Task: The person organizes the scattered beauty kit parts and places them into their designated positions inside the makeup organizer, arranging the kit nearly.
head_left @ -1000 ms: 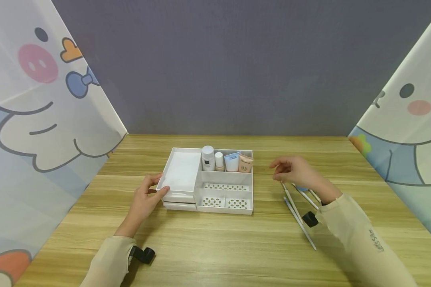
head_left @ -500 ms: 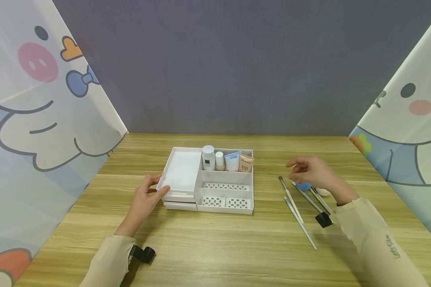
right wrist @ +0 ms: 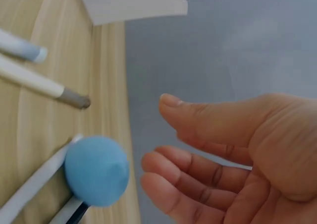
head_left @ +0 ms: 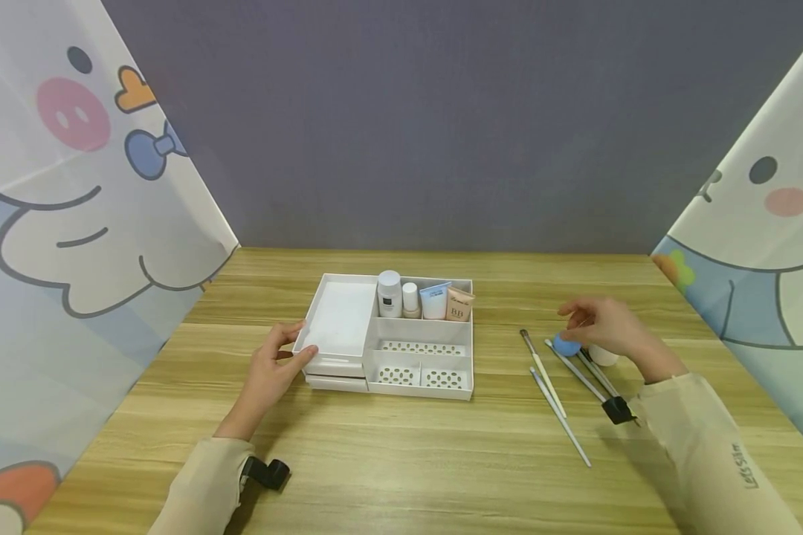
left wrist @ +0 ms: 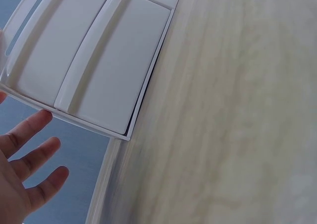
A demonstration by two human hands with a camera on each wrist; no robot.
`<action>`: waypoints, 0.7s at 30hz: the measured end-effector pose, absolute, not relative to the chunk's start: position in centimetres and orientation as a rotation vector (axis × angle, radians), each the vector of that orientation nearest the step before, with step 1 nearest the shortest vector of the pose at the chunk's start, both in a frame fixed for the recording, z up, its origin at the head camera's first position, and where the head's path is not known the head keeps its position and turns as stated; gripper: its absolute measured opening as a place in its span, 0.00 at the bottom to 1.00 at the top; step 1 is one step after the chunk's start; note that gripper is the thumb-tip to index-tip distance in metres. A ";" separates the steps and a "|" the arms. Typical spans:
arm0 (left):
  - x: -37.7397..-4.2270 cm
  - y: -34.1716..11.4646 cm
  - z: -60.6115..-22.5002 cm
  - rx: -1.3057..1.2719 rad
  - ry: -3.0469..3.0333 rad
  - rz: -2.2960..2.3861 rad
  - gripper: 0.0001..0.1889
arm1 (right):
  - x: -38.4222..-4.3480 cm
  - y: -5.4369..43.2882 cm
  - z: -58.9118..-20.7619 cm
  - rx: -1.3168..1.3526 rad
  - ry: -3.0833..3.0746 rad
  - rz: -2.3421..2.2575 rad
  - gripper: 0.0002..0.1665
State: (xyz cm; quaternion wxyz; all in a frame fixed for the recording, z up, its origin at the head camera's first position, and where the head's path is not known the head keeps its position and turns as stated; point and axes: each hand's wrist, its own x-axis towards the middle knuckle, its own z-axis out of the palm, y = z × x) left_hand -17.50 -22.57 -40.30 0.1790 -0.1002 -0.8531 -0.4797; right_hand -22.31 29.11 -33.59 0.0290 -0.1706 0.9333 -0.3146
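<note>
- Our left hand (head_left: pixel 274 362) holds the front left corner of the white organizer (head_left: pixel 415 391), thumb on the front edge and fingers along the side; the left wrist view shows three fingers spread, one fingertip touching the rim.
- Our right hand (head_left: pixel 605 325) is well right of the organizer, fingers loosely bent, holding nothing.
- Just beside those fingers we see one blue ball (head_left: pixel 565 345), right of the organizer and apart from the hand in the right wrist view.
- We count four slender sticks right of the organizer: a dark-tipped brush (head_left: pixel 540 365), a pale blue stick (head_left: pixel 563 420), a white stick (head_left: pixel 575 370) and a darker stick (head_left: pixel 601 375).
- One white rounded thing (head_left: pixel 605 358) is partly hidden by our right hand.
- The organizer's back right compartment holds four items: one large bottle (head_left: pixel 389 301), one small white-capped bottle (head_left: pixel 410 299), one blue-and-white tube (head_left: pixel 435 303) and one peach tube (head_left: pixel 459 306).
- We read "BB" on the peach tube; its script, the other tube's print and the large bottle's dark label are too small.
- Our right sleeve (head_left: pixel 702 438) carries lettering like "Let's Slim".
</note>
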 end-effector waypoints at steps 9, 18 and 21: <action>-17.6 -22.6 -40.4 -0.274 -2.415 -1.358 0.19 | -22.9 29.9 -34.7 -0.283 2.799 -0.901 0.36; -17.5 -22.7 -40.3 -0.276 -2.430 -1.335 0.19 | -23.1 29.9 -35.5 -0.176 2.768 -0.860 0.34; -17.5 -22.7 -40.3 -0.276 -2.429 -1.327 0.19 | -23.1 29.7 -35.7 -0.161 2.753 -0.880 0.31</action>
